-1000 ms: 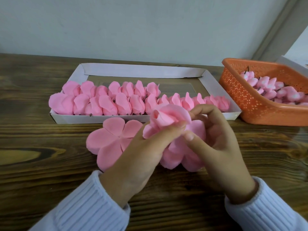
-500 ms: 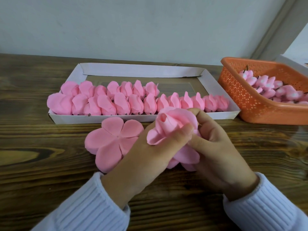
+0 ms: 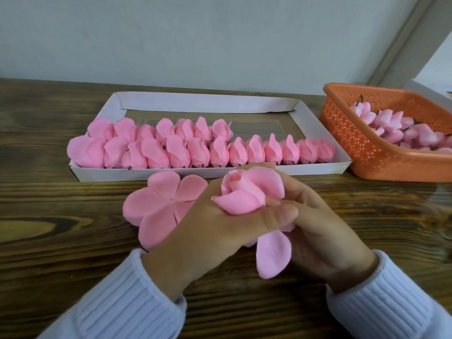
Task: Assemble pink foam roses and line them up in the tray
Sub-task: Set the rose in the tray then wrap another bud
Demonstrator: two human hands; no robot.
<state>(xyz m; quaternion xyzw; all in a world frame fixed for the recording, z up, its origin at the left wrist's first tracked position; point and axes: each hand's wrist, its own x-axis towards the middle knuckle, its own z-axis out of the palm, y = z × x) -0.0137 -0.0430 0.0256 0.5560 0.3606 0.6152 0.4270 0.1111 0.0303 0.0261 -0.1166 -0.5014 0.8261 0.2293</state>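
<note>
**Half-made rose** (image 3: pixel 244 192): pink foam, held above the surface just in front of the tray's near wall, between both hands. Inner petals are wrapped round a rolled centre whose tip shows at the top. One outer petal (image 3: pixel 272 256) hangs loose and unfolded below the hands. The underside and any stem are hidden by the palms.

**Left hand** (image 3: pixel 208 231): back toward the camera, thumb laid across the base of the bloom and pinching it. Its fingers pass behind the foam, out of sight.

**Right hand** (image 3: pixel 320 231): curled round the rose from the right, fingertips showing past the top petals. How many fingers touch the foam cannot be told.

**Flat petal blank** (image 3: pixel 159 204): five-lobed pink foam piece lying flat on the surface, left of the rose. Its near right lobes are covered by the left hand.

**Tray** (image 3: pixel 203 104): shallow white card box, long side toward the person. Finished roses (image 3: pixel 195 150) lie on their sides in a full row along the near wall, with a shorter second row behind them on the left half. The brown floor of the tray shows behind the right half.

**Basket** (image 3: pixel 354 148): orange perforated plastic, just right of the tray and seemingly not touching it, cut off by the frame's right edge. It holds small pink buds (image 3: pixel 396 128) with dark stems, piled and too small to count.

**Surface** (image 3: pixel 61 241): dark wood grain.

**Sleeves** (image 3: pixel 127 302): white ribbed knit, both cut off at the bottom edge
</note>
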